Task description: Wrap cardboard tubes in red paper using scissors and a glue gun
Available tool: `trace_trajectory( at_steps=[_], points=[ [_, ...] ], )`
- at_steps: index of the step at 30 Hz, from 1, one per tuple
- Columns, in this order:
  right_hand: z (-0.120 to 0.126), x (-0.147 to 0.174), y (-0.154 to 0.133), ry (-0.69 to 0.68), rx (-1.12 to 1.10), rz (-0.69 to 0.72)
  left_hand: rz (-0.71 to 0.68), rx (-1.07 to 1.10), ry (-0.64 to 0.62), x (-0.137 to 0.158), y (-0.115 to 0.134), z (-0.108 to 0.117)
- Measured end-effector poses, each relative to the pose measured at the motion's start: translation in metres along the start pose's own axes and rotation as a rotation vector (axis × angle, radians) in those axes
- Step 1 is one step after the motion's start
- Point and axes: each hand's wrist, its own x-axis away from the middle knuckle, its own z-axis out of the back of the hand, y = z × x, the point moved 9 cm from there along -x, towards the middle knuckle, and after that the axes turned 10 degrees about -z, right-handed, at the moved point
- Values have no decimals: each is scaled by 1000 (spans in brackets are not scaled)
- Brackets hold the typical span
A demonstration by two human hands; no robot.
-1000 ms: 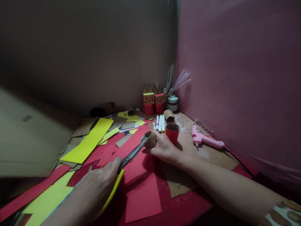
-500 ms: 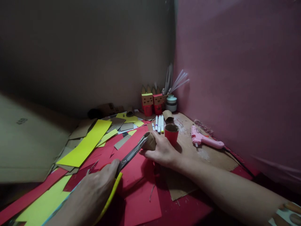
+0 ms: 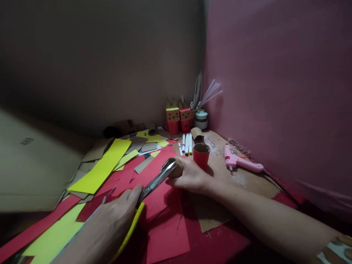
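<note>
In my left hand (image 3: 117,216) is a pair of scissors (image 3: 154,185) with a yellow and red handle, my fingers closed round it. Its blades point up and right, their tips at the open end of a brown cardboard tube (image 3: 178,169). My right hand (image 3: 194,176) is wrapped round that tube, hiding its far side. Just behind my right hand a red cup-shaped tube (image 3: 201,157) stands upright on the brown board. Beneath both hands lies a red paper sheet (image 3: 167,234).
A pink glue gun (image 3: 239,162) lies to the right. Several markers (image 3: 187,143) and a curved cardboard piece (image 3: 197,134) lie ahead. Two rabbit-like figures (image 3: 173,119) and a pale jar (image 3: 201,120) stand behind. Yellow paper (image 3: 100,168) and scraps spread leftward beside a cardboard panel (image 3: 30,168).
The cardboard tube has tilted slightly in my right hand, its opening turned more towards me. The scissor blades have shifted slightly right, across its rim.
</note>
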Motion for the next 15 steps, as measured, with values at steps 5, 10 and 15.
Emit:
trace_trajectory(
  at_steps=[5, 10, 15],
  points=[
    [-2, 1, 2, 44, -3, -5, -48, -112, -171, 1, 2, -21],
    [-3, 0, 4, 49, -3, -3, -4, -114, -183, 0, 1, -16],
    [-1, 0, 5, 63, 0, 2, -3, -120, -170, -2, 6, -7]
  ],
)
